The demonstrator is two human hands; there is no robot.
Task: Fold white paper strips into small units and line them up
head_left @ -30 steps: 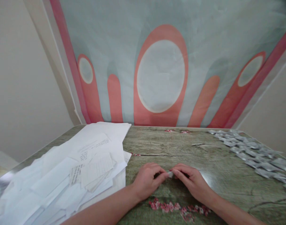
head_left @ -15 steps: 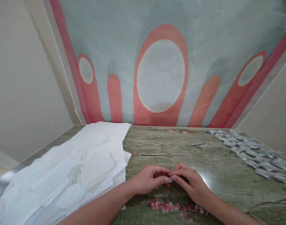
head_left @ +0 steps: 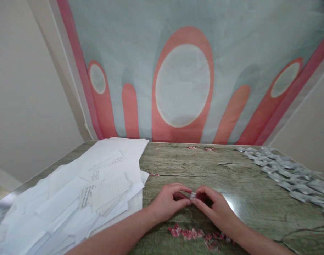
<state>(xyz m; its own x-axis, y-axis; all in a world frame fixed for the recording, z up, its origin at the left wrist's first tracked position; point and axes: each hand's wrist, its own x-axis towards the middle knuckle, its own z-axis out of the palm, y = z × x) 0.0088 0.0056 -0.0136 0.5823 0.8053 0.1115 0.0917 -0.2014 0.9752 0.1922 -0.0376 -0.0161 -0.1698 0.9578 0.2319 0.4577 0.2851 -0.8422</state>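
A small whitish piece (head_left: 193, 195), perhaps folded paper, is pinched between the fingertips of both hands above the table's front part. My left hand (head_left: 170, 202) has thumb and forefinger closed on its left side. From the right, my right hand (head_left: 213, 204) grips it with thumb and bent fingers. The fingertips of the two hands nearly meet at the piece, and its exact shape is too small to tell.
A spread pile of white papers (head_left: 68, 198), some printed, covers the table's left side. Rows of small greyish-white twisted packets (head_left: 292, 173) lie at the right. The wood-patterned table (head_left: 178, 159) meets a wall hanging (head_left: 135, 46) behind.
The fingers of both hands have shifted around the small piece, and more of it shows between the fingertips. The papers and packets have not moved.
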